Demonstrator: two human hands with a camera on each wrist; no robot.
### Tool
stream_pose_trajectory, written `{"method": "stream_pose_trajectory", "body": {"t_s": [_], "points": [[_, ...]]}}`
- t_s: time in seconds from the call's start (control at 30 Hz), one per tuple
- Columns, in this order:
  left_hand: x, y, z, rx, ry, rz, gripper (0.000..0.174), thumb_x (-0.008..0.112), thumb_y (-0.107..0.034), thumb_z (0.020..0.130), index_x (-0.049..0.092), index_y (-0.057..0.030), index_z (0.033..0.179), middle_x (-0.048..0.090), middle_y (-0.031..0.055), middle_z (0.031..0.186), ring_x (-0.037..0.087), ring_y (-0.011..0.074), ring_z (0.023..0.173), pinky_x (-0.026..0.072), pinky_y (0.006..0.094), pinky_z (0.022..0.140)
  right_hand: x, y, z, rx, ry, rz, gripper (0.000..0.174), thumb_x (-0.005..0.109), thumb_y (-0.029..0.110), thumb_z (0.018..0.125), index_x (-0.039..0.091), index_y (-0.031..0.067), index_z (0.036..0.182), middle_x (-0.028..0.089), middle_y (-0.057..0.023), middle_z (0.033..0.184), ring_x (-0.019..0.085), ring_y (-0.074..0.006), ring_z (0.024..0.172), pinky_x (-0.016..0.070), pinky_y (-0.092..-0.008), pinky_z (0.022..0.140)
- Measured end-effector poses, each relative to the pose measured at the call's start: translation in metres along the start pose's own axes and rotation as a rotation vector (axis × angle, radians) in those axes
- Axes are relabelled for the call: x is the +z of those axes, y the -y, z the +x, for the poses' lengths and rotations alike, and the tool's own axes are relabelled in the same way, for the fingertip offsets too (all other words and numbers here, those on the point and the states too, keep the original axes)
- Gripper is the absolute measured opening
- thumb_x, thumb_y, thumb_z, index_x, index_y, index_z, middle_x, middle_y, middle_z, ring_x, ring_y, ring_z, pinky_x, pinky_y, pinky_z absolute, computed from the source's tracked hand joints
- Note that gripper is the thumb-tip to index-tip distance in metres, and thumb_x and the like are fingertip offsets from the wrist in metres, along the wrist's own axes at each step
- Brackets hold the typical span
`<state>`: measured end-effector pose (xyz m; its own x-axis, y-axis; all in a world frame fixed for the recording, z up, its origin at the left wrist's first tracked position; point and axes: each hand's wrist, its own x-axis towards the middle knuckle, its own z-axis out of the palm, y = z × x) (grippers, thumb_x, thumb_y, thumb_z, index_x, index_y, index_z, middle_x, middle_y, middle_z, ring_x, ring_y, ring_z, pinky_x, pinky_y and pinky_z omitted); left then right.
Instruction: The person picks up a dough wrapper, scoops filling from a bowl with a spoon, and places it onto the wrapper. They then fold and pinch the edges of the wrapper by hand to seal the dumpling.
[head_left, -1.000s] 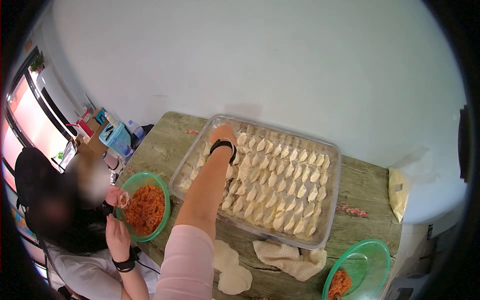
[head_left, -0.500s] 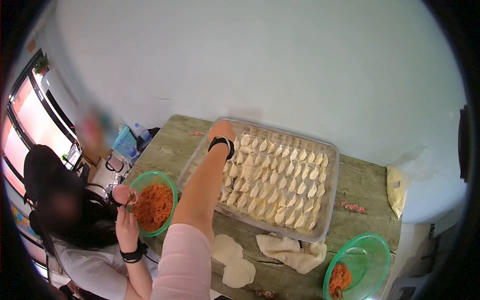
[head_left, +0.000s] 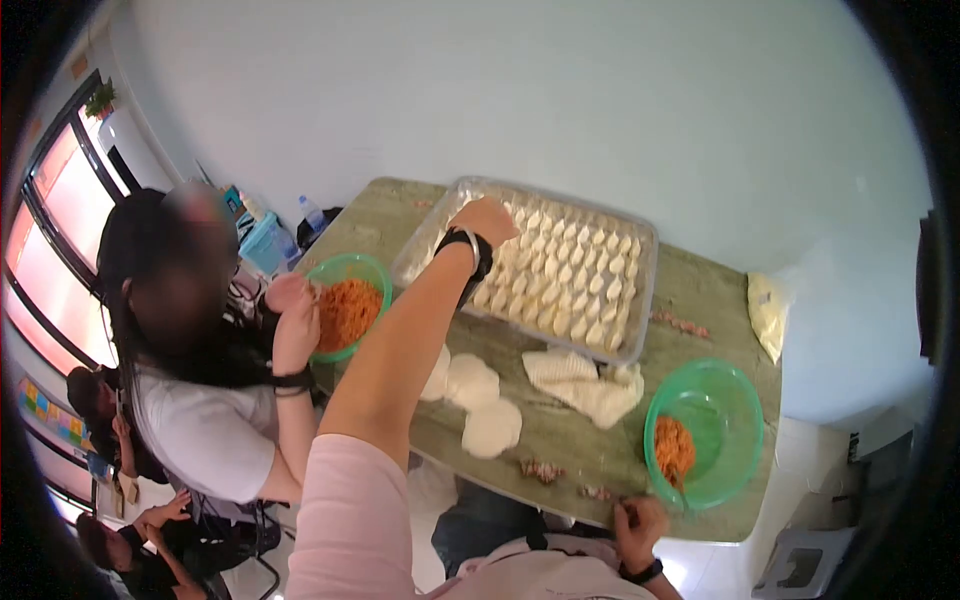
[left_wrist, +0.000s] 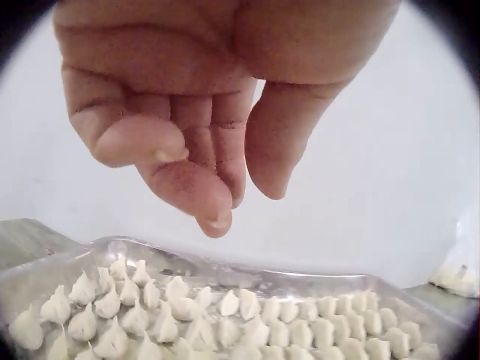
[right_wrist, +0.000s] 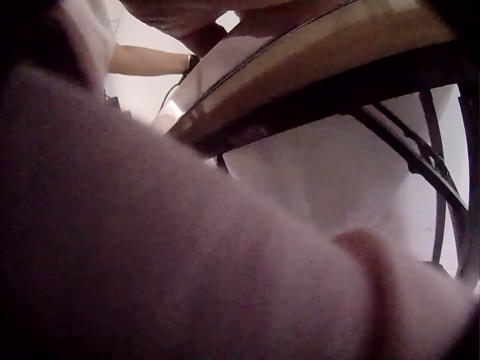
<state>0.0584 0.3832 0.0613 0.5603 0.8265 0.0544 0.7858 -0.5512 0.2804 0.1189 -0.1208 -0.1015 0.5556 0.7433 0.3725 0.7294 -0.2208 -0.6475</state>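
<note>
Released and gripping nothing with the left hand [head_left: 485, 218], fingers loosely bent and thumb apart, over the far left part of the tray [head_left: 650, 285]. Below, in many rows: white dumplings [head_left: 565, 273], much nearer to the left hand than to the right. Long axis of the tray from left to right, slanting toward the body at the right end. At the near edge of the counter [head_left: 590, 455], beside the right green bowl [head_left: 735, 435]: right hand [head_left: 640, 530], fingers curled; cannot tell whether around anything. Between tray and body, round wrappers [head_left: 470, 382] left of a crumpled cloth [head_left: 585, 385]. Left of the tray, another green bowl with orange filling [head_left: 350, 312].
</note>
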Motion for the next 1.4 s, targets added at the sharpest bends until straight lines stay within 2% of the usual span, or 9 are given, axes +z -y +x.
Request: {"method": "stream_pose_trajectory", "body": {"t_s": [0.07, 0.1, 0.27, 0.37, 0.4, 0.53, 0.87, 1.13, 1.4], "points": [[-0.010, -0.019, -0.041, 0.056, 0.108, -0.073, 0.022, 0.066, -0.028, 0.077, 0.070, -0.0080, 0.085, 0.068, 0.0063, 0.081, 0.065, 0.0183, 0.069, 0.0512, 0.0335, 0.065, -0.005, 0.006, 0.000, 0.071, 0.022, 0.061, 0.010, 0.068, 0.007, 0.070, 0.061, 0.0021, 0.076, 0.055, -0.0102, 0.063, 0.054, -0.0260, 0.056, 0.0423, -0.0343, 0.052], [-0.006, -0.024, -0.060, 0.067, 0.104, -0.200, 0.021, 0.066, -0.027, 0.077, 0.070, -0.0082, 0.085, 0.068, 0.0066, 0.082, 0.065, 0.0168, 0.068, 0.0512, 0.0325, 0.065, 0.002, -0.004, -0.005, 0.038, -0.027, 0.100, 0.007, 0.066, 0.005, 0.074, 0.060, 0.0028, 0.075, 0.051, -0.0065, 0.063, 0.049, -0.0153, 0.053, 0.0368, -0.0283, 0.048], [0.037, -0.039, -0.154, 0.268, 0.049, -0.401, 0.024, 0.066, -0.026, 0.076, 0.069, -0.0056, 0.089, 0.068, 0.0100, 0.084, 0.065, 0.0217, 0.078, 0.0499, 0.0341, 0.071, -0.003, -0.005, -0.006, 0.137, 0.020, 0.247, 0.006, 0.065, 0.004, 0.075, 0.060, 0.0017, 0.076, 0.049, -0.0024, 0.065, 0.045, -0.0099, 0.055, 0.0353, -0.0247, 0.050], [0.090, -0.024, -0.215, 0.216, 0.142, -0.793, 0.040, 0.070, -0.023, 0.076, 0.062, -0.0022, 0.109, 0.066, 0.0127, 0.099, 0.063, 0.0222, 0.091, 0.0491, 0.0310, 0.080, -0.004, -0.008, -0.008, 0.159, 0.026, 0.317, 0.005, 0.064, 0.004, 0.076, 0.060, 0.0017, 0.076, 0.049, -0.0006, 0.067, 0.043, -0.0082, 0.056, 0.0347, -0.0235, 0.051], [0.099, -0.020, -0.243, 0.201, -0.005, -0.849, 0.044, 0.068, -0.028, 0.075, 0.061, -0.0006, 0.109, 0.063, 0.0168, 0.105, 0.059, 0.0312, 0.097, 0.0458, 0.0364, 0.085, -0.004, -0.007, -0.009, 0.140, 0.024, 0.311, 0.004, 0.064, 0.003, 0.076, 0.060, 0.0017, 0.076, 0.048, 0.0001, 0.067, 0.043, -0.0077, 0.057, 0.0346, -0.0231, 0.051], [0.116, 0.005, -0.303, 0.057, -0.257, -0.691, 0.046, 0.069, -0.017, 0.075, 0.056, -0.0014, 0.116, 0.057, 0.0191, 0.115, 0.052, 0.0343, 0.110, 0.0394, 0.0398, 0.094, 0.005, -0.015, -0.017, 0.213, -0.003, 0.440, 0.005, 0.065, 0.001, 0.076, 0.060, 0.0018, 0.075, 0.047, 0.0010, 0.067, 0.042, -0.0068, 0.057, 0.0340, -0.0222, 0.051], [0.127, 0.076, -0.264, -0.246, -0.650, -0.597, 0.048, 0.068, -0.004, 0.072, 0.054, -0.0008, 0.117, 0.055, 0.0194, 0.117, 0.051, 0.0359, 0.109, 0.0394, 0.0406, 0.094, -0.002, -0.001, -0.014, 0.164, -0.035, 0.363, 0.005, 0.065, 0.002, 0.075, 0.060, 0.0021, 0.073, 0.049, 0.0004, 0.066, 0.042, -0.0069, 0.055, 0.0332, -0.0218, 0.050], [0.118, 0.122, -0.220, -0.186, -0.228, -0.327, 0.052, 0.070, -0.003, 0.071, 0.056, -0.0053, 0.121, 0.055, 0.0176, 0.122, 0.054, 0.0322, 0.110, 0.0443, 0.0397, 0.094, 0.001, -0.003, -0.014, 0.111, -0.061, 0.302, 0.006, 0.065, 0.002, 0.073, 0.060, 0.0023, 0.071, 0.048, -0.0014, 0.064, 0.043, -0.0095, 0.053, 0.0323, -0.0242, 0.049], [0.091, 0.132, -0.213, -0.238, -0.116, -0.435, 0.026, 0.064, -0.011, 0.082, 0.066, -0.0030, 0.107, 0.068, 0.0159, 0.095, 0.064, 0.0218, 0.077, 0.0501, 0.0360, 0.070, -0.001, 0.006, -0.011, 0.127, -0.076, 0.246, 0.006, 0.066, 0.003, 0.072, 0.060, 0.0038, 0.070, 0.050, -0.0052, 0.062, 0.047, -0.0149, 0.052, 0.0361, -0.0275, 0.049]]}}
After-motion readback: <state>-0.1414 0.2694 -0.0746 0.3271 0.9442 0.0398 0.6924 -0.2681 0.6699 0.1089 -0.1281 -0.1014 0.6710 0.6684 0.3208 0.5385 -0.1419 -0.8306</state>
